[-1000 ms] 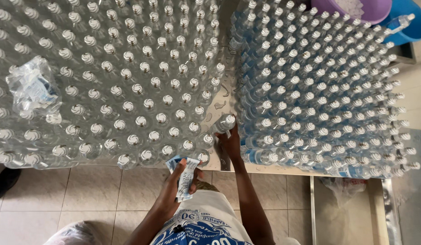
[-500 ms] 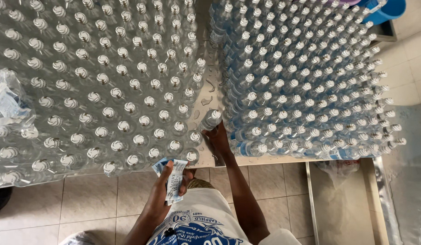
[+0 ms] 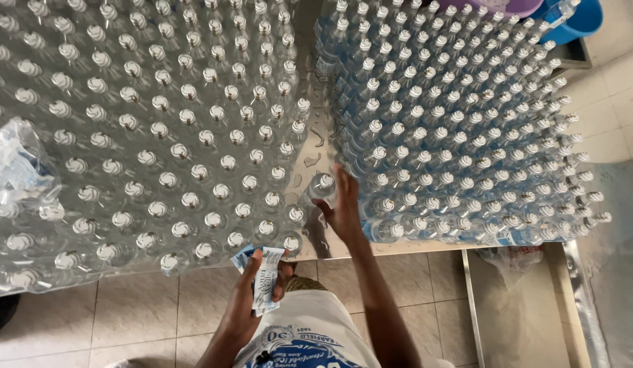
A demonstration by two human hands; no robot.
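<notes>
My right hand (image 3: 345, 208) reaches onto the metal table (image 3: 316, 140) and grips one clear plastic bottle (image 3: 322, 185) standing in the gap between two big groups of bottles. To the left stands a mass of unlabelled bottles (image 3: 159, 136); to the right is a block of bottles with blue labels (image 3: 453, 129). My left hand (image 3: 262, 289) sits close to my body below the table edge, holding a small stack of blue-and-white labels (image 3: 265, 276).
A crumpled clear plastic bag (image 3: 20, 167) lies on the bottles at the far left. A blue tub (image 3: 579, 20) and a purple one (image 3: 507, 7) sit at the top right. Beige floor tiles (image 3: 112, 313) lie below the table; a metal frame (image 3: 470, 300) stands at the lower right.
My right hand has moved with the bottle farther up into the gap between the two groups. The left hand keeps the labels near my waist.
</notes>
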